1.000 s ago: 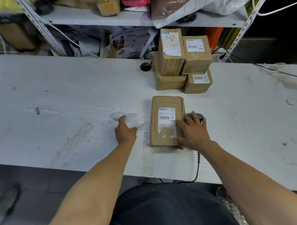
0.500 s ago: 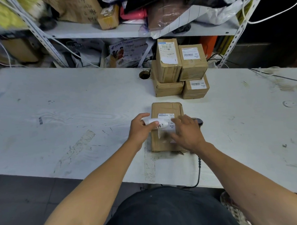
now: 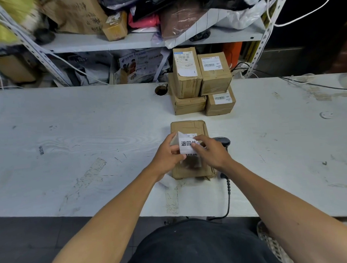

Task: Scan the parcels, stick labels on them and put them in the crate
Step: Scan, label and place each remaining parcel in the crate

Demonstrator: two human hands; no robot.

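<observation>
Both hands over flat parcel [image 3: 190,170] on table [image 3: 90,134]. Left hand [image 3: 167,153] grips label sheet [image 3: 186,145]; right hand [image 3: 210,152] pinches sheet's edge, likely peeling sticker. Scanner [image 3: 222,142] just beyond right hand; stacked parcels [image 3: 202,81] farther back. Crate not visible. Risk: sticker tears or folds onto itself if peeled askew; crooked placement covers barcode.

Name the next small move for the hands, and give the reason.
Probably peel one label free and press it onto the parcel's top. The left hand holds the label sheet above the parcel while the right hand pinches its edge; the scanner lies set down beside the parcel.
</observation>
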